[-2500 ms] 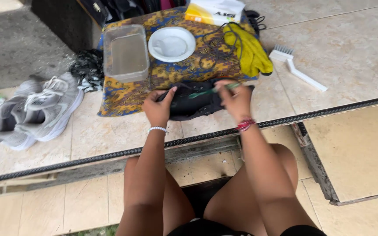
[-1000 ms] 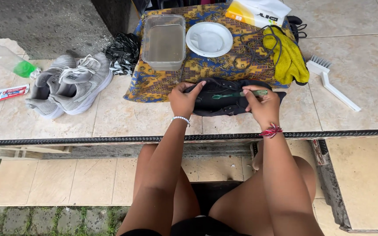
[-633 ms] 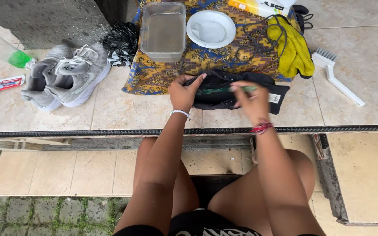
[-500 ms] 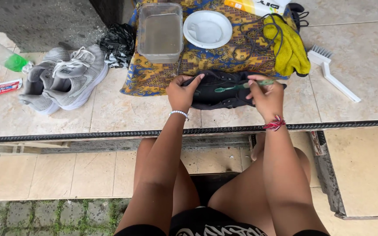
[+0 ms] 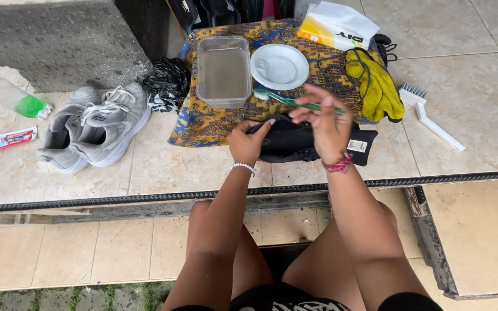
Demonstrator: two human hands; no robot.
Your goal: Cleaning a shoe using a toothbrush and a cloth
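Above the black shoe [image 5: 301, 141], the right hand [image 5: 324, 124] has lifted, pinching the green toothbrush [image 5: 295, 102]; left hand [image 5: 248, 142] still grips it.

Tiled floor [image 5: 162, 167]: patterned cloth [image 5: 203, 124], grey sneakers [image 5: 96, 126]
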